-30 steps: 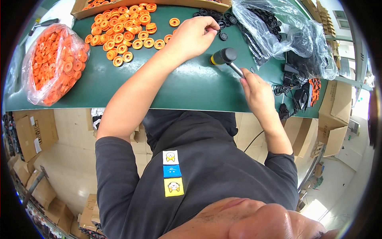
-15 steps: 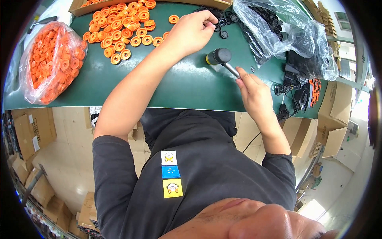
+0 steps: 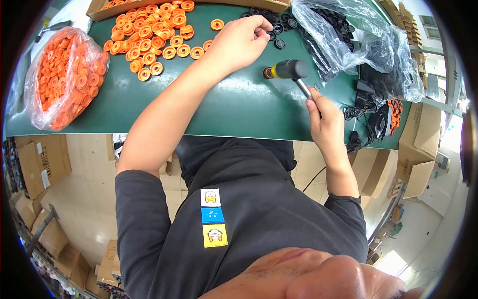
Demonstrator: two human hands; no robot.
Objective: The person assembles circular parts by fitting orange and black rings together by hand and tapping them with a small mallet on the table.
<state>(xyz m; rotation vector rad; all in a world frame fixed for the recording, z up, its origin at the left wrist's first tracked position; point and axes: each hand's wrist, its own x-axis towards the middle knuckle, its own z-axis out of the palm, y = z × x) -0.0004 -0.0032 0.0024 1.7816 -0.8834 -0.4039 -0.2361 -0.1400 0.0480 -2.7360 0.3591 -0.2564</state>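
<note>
Orange ring (image 3: pixel 268 73) is sitting on the green mat (image 3: pixel 199 107), right under the mallet (image 3: pixel 293 70) head, touching or nearly touching it; cannot tell which. Mallet handle is running down and to the right from the head into the right hand (image 3: pixel 324 119), so its long axis is lying diagonal, head toward the far side of the table. Right hand is wrapping closed around the handle end, gripping the mallet. Ring is lying up and left of that grip.

Left hand (image 3: pixel 240 42) is resting further up, just above-left of the ring, fingers curled at the black parts (image 3: pixel 279 27); cannot tell whether it is pinching one. It is the nearer hand to the ring.

Loose orange rings (image 3: pixel 149 37) are spreading left of it, a bag of rings (image 3: pixel 62 77) is lying at the far left, and a clear bag of black parts (image 3: pixel 358 40) is sitting to the right.
</note>
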